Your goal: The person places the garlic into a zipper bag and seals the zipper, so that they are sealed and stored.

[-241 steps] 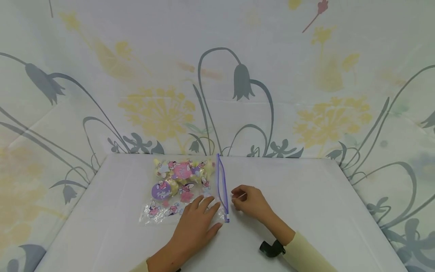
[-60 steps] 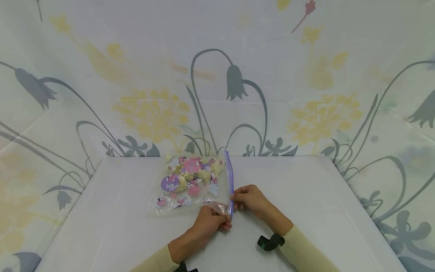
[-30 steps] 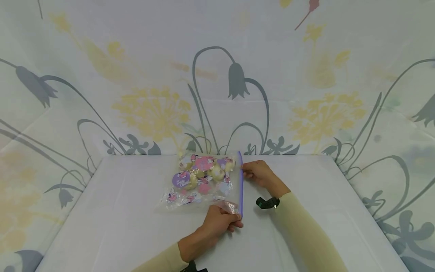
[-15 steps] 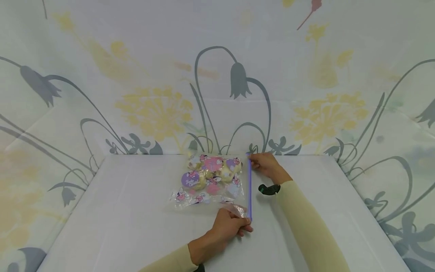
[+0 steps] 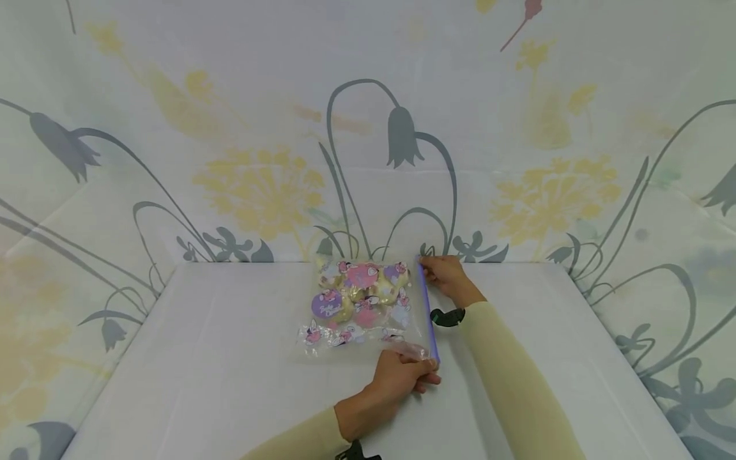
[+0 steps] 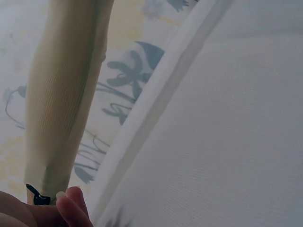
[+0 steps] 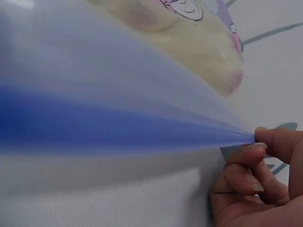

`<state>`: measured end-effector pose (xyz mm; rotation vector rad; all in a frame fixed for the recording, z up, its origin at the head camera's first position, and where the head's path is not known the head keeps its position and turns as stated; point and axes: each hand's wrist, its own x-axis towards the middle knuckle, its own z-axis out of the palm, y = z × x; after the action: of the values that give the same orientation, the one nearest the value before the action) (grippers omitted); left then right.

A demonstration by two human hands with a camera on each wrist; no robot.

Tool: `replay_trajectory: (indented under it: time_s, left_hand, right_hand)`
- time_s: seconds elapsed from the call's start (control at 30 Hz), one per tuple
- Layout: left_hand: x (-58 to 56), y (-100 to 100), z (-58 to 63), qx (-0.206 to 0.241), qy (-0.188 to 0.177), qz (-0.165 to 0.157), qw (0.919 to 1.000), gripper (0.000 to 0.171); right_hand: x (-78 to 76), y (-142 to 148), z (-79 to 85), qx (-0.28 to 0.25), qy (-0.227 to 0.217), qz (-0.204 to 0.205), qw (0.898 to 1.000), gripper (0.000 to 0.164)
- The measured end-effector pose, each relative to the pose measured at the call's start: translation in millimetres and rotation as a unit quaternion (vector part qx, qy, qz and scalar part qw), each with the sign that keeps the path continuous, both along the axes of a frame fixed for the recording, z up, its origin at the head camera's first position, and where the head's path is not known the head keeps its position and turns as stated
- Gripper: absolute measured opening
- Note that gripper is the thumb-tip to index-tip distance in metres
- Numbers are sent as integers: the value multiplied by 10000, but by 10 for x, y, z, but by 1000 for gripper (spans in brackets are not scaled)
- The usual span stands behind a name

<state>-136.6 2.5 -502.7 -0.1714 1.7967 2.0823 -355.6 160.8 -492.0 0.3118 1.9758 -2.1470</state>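
Observation:
A clear zip bag (image 5: 362,332) with pink and purple cartoon prints lies at the table's far middle. Pale yellow rounded things (image 5: 384,292) show through its plastic. Its purple zip strip (image 5: 426,306) runs straight along the right side. My left hand (image 5: 397,383) pinches the strip's near end between thumb and fingers. At the far end, my right hand (image 5: 447,276) pinches the strip's corner; the right wrist view shows thumb and forefinger meeting on the blue-looking strip (image 7: 118,127). Only some fingers (image 6: 73,208) of my left hand appear in the left wrist view.
The white table (image 5: 201,358) ends at a flower-printed cloth backdrop (image 5: 276,115). A black wrist camera (image 5: 447,317) sits on my right wrist, beside the strip. My right sleeve (image 5: 512,364) crosses the table's right half.
Earlier my left hand lay flat on the bag and the strip gaped. Since then, my left hand has pinched the near corner, my right has travelled to the far end, and the bag has shifted right.

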Motion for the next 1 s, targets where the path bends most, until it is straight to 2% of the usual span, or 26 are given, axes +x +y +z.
replay_trajectory:
  time_s: [0.07, 0.2, 0.33, 0.43, 0.6, 0.77, 0.83, 0.9, 0.93, 1.0]
  left_hand:
    - [7, 29, -3, 159, -18, -109, 9998, 14]
    - [60, 60, 18, 334, -293, -562, 9974, 19]
    - [123, 24, 33, 133, -427, -924, 9947, 18]
    - [183, -86, 86, -154, -338, -1234, 9917, 14]
    - [244, -438, 217, -563, 45, -1690, 9840, 11]
    - [145, -915, 324, -1031, 549, -1838, 9760, 15]
    - [75, -1122, 373, -1191, 726, -2026, 9693, 18]
    - [1, -1323, 428, -1389, 963, -2255, 9595, 21]
    - [-37, -1420, 456, -1492, 1108, -2356, 9539, 21]
    - [-112, -1607, 505, -1798, 1543, -2452, 9401, 21]
  right_hand:
    - [8, -5, -2, 96, 25, -157, 9998, 22]
    - [35, 8, -13, 368, 70, -398, 9985, 16]
    - [88, 47, -8, 784, 193, -208, 9965, 23]
    - [154, 105, 46, 1258, 319, 77, 9915, 34]
    - [306, 271, 196, 1927, 662, 509, 9777, 43]
    - [481, 463, 294, 2250, 989, 633, 9672, 41]
    - [564, 523, 323, 2392, 1164, 686, 9615, 40]
    - [653, 583, 346, 2634, 1414, 706, 9516, 36]
    - [697, 612, 355, 2799, 1560, 698, 9447, 35]
    - [789, 666, 366, 3250, 1918, 677, 9236, 32]
